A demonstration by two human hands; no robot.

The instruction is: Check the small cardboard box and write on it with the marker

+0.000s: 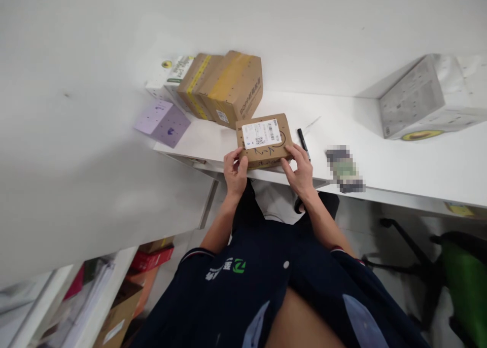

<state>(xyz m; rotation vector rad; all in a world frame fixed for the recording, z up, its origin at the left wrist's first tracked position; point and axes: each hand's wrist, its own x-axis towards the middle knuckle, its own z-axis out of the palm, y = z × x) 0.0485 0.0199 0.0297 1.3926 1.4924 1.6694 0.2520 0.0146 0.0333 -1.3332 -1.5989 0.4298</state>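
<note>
A small brown cardboard box [249, 159] lies near the front edge of a white desk [342, 119]. It bears a white shipping label [262, 133] and dark handwritten marks. My left hand [236, 174] grips the box's near left corner, thumb on the near side. At the near right corner, my right hand [300, 171] has its thumb and fingers closed on the box. Just right of the box lies a black marker [303, 141]. Farther right is a pixelated, phone-sized object [345, 169] whose kind I cannot make out.
Two taped cartons [243, 81] stand behind the box, beside a purple box [169, 125] and white packaging. A large white carton [414, 102] stands at right. A wall panel [95, 160] borders the left. A green chair [464, 287] is below right; shelves [125, 267] are below left.
</note>
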